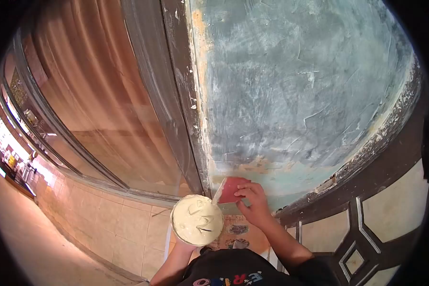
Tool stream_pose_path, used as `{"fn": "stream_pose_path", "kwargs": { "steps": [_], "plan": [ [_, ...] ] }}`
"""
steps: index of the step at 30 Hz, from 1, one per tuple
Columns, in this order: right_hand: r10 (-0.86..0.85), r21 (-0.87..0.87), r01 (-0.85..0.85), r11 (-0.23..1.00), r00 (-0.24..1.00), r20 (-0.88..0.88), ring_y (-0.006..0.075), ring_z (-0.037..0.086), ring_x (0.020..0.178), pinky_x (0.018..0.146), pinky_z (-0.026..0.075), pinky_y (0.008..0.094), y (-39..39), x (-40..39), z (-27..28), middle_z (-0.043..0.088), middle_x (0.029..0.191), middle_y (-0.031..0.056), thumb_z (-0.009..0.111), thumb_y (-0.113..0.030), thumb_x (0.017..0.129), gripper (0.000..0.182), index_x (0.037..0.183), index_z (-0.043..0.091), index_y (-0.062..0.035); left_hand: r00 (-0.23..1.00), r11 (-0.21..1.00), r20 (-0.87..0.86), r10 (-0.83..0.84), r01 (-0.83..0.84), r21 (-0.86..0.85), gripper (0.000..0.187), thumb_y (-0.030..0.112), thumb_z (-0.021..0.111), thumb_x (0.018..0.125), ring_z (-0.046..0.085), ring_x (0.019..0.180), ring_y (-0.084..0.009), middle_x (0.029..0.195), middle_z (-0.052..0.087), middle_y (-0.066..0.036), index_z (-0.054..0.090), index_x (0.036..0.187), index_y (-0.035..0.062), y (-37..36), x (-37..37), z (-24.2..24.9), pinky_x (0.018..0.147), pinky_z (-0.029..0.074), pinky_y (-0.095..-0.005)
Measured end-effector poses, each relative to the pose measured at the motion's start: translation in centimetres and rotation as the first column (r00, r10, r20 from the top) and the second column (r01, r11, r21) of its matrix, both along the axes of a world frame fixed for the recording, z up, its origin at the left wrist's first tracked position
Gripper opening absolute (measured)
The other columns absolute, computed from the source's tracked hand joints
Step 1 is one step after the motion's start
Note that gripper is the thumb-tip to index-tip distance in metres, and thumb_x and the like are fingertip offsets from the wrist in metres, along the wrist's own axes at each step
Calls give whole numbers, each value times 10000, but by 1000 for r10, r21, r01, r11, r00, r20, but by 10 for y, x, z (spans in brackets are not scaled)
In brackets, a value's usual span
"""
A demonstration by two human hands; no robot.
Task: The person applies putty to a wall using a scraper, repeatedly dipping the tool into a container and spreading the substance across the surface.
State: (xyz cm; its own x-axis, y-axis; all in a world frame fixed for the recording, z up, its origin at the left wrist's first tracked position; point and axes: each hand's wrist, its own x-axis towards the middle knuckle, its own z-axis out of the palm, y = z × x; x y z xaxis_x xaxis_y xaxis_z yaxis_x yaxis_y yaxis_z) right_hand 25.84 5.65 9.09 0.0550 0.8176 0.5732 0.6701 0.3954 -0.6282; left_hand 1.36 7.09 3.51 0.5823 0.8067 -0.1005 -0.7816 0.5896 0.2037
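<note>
A round tub of cream-coloured putty (198, 221) rests in my left hand (183, 249), which supports it from below. The fingers of that hand are mostly hidden under the tub. My right hand (256, 205) is closed on a red spreader (233, 189), thumb on one side and fingers on the other. Pale putty coats the spreader's left edge, which is right beside the tub's rim. Behind the spreader stands a wall (281, 86) with patchy grey-blue filler, and its lower strip shows pale green paint.
Left of the wall is a dark frame (176, 95) splashed with white, then glass with a brown curtain (90, 71) behind it. A dark door with pale panels (391, 209) stands at the right. Below lies a patterned mat (238, 229) on the tiled floor (124, 224).
</note>
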Motion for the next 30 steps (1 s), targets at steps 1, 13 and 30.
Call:
{"fn": "stream_pose_path", "kwargs": {
  "steps": [1, 13, 30],
  "plan": [
    [-32, 30, 29, 999, 993, 111, 302, 549, 1075, 913, 443, 423, -1, 0, 2, 594, 1114, 80, 714, 7, 680, 318, 967, 644, -109, 1000, 999, 3, 8, -8, -35, 647, 555, 343, 961, 466, 1303, -331, 1462, 432, -129, 359, 1456, 138, 1, 1, -1, 1078, 386, -530],
    [-65, 290, -56, 955, 918, 392, 255, 542, 1008, 858, 461, 435, 3, -14, 18, 587, 1109, -4, 762, -121, 605, 343, 932, 698, -203, 991, 996, 109, -77, 81, -35, 675, 565, 303, 966, 482, 1285, -339, 1449, 447, -149, 360, 1462, 110, -7, 9, 5, 1066, 397, -525],
    [114, -10, -117, 993, 983, -145, 239, 639, 917, 778, 488, 352, 7, -19, 8, 645, 1020, 77, 730, -69, 773, 232, 992, 658, -95, 956, 988, -287, -63, 100, 119, 511, 392, 358, 1011, 553, 1210, -285, 1375, 517, -128, 393, 1425, 93, -13, 6, -22, 1030, 457, -486]
  ]
}}
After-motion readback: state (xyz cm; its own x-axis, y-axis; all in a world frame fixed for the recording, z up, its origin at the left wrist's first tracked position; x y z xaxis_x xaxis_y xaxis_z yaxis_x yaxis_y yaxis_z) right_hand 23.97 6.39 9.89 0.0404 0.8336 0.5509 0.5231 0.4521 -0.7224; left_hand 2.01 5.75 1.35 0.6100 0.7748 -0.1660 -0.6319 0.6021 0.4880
